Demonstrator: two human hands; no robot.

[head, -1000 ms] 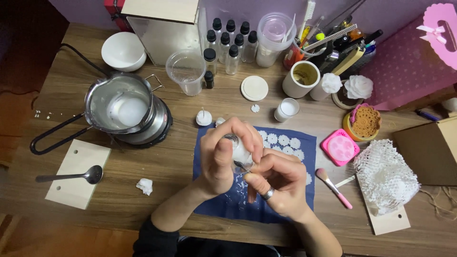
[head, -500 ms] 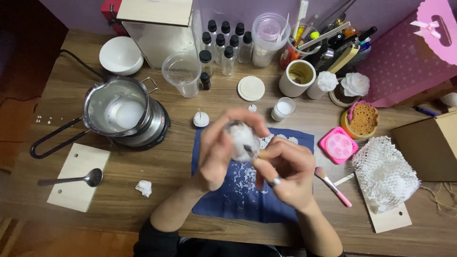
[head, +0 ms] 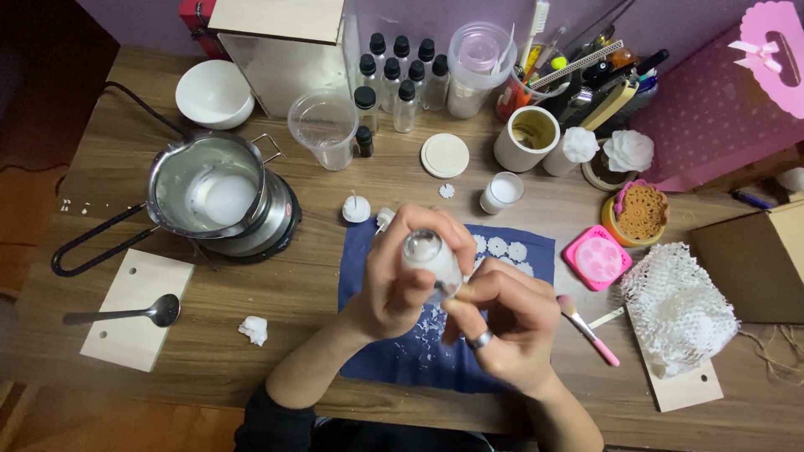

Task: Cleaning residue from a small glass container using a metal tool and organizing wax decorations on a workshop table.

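I am looking down at my two hands working above a dark blue cloth (head: 381,360) spread on the wooden worktop (head: 251,377). My left hand (head: 394,280) is wrapping its grip around a small white wax candle in a clear rounded mould (head: 429,258), holding it raised over the cloth with the round end tilting up towards me. My right hand (head: 502,322), wearing a silver ring (head: 480,339), is closing its grip on a thin metal tool (head: 445,289) and pressing the tip against the candle's lower side. White wax flakes (head: 427,322) are lying scattered on the cloth below, and small white wax flowers (head: 502,248) are sitting on its far edge. To the left, a steel melting pot with white wax (head: 209,188) is resting on a black hotplate, and a metal spoon (head: 126,314) is lying on a pale wooden board (head: 138,339). A pink-handled brush (head: 586,329) is lying just right of the cloth.
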